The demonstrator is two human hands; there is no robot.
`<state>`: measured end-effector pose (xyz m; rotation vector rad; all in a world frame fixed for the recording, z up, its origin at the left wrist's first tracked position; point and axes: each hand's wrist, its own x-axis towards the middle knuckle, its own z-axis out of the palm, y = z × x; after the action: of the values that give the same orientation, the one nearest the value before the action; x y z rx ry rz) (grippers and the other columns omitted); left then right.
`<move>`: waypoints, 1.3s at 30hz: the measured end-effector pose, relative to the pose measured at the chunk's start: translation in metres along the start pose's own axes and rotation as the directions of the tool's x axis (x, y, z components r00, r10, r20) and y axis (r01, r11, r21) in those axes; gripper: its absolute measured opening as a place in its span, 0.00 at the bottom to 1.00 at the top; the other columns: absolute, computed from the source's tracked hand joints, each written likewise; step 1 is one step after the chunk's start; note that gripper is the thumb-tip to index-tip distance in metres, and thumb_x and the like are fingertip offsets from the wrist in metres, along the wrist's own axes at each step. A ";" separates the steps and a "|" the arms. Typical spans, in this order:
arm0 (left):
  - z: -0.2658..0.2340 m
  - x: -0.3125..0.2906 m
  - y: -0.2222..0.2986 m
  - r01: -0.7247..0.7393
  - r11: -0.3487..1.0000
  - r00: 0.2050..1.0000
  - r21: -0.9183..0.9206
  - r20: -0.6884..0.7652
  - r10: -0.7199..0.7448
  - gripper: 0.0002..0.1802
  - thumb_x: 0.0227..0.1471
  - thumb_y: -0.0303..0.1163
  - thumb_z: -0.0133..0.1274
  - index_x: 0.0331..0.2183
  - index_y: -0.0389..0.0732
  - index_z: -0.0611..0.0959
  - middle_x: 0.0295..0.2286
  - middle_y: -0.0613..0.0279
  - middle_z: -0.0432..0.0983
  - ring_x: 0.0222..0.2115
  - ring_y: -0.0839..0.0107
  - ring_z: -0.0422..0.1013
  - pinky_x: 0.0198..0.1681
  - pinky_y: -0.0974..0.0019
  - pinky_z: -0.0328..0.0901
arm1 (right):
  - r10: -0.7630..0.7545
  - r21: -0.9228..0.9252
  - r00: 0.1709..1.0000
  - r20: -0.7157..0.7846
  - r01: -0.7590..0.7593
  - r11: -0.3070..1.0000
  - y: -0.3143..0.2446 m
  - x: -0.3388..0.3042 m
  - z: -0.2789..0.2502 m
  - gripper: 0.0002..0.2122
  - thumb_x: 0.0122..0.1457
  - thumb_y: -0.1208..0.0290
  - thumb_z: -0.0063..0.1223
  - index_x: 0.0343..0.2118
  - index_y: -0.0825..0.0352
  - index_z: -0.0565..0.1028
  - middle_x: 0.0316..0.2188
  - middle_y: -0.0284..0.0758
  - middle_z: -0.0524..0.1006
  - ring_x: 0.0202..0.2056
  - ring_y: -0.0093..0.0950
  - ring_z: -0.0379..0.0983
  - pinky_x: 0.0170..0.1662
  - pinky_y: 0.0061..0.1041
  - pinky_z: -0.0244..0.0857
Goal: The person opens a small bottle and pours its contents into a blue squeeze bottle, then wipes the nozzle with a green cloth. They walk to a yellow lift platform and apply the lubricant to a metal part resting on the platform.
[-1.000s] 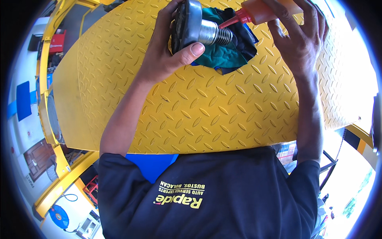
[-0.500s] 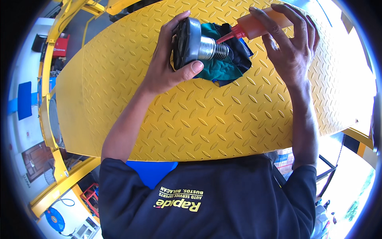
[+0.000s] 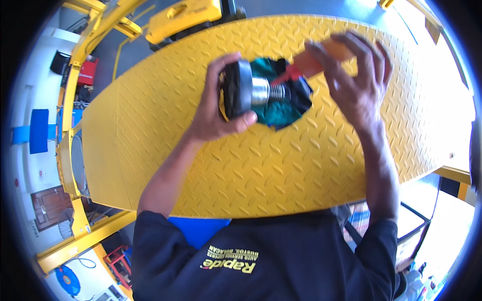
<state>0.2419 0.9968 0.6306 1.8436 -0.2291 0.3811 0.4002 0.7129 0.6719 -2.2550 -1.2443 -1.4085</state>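
My left hand is wrapped round a thick, round black pad with a threaded metal stem. Its thumb lies at the lower edge and the fingers at the upper edge, with the stem pointing right. In my right hand is a tilted orange squeeze bottle with a red nozzle, slightly blurred. The nozzle tip slants down to the stem, beside its threads; whether it touches I cannot tell. Behind the stem, a crumpled green and black cloth lies on the yellow plate.
A large yellow diamond-patterned metal plate spreads under my hands. Yellow steel frames stand along the left, and a yellow machine part sits beyond the far edge. A blue reel shows at lower left.
The view has shifted, so the plate, hands and cloth appear lower and more shows beyond the far edge. Both hands keep their holds, with the nozzle still by the threaded stem.
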 end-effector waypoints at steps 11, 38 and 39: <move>-0.004 0.002 -0.008 -0.255 0.951 0.967 0.175 0.048 0.251 0.60 0.44 0.53 0.79 0.69 0.42 0.63 0.64 0.43 0.60 0.67 0.46 0.60 0.71 0.43 0.60 | 0.018 0.063 0.991 0.131 -0.026 0.998 0.000 0.002 -0.014 0.27 0.57 0.65 0.72 0.61 0.35 0.83 0.61 0.25 0.75 0.67 0.30 0.72 0.77 0.58 0.50; -0.001 0.000 -0.002 -0.331 0.920 0.943 0.208 0.083 0.321 0.58 0.41 0.49 0.81 0.66 0.45 0.65 0.64 0.42 0.59 0.66 0.46 0.61 0.67 0.44 0.64 | -0.049 -0.004 0.997 0.064 0.049 0.999 -0.005 0.001 -0.017 0.28 0.57 0.58 0.74 0.62 0.30 0.82 0.62 0.23 0.74 0.69 0.29 0.69 0.77 0.60 0.49; 0.000 0.000 -0.001 -0.321 0.926 0.947 0.198 0.080 0.311 0.58 0.40 0.48 0.81 0.66 0.45 0.65 0.64 0.43 0.59 0.66 0.46 0.60 0.67 0.44 0.64 | -0.058 -0.009 0.997 0.058 0.059 0.998 -0.005 0.001 -0.017 0.28 0.57 0.58 0.74 0.62 0.30 0.82 0.62 0.22 0.74 0.69 0.29 0.69 0.77 0.60 0.49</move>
<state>0.2422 0.9975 0.6298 2.0277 -0.5414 0.6052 0.3854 0.7071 0.6806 -2.2992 -1.3338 -1.3827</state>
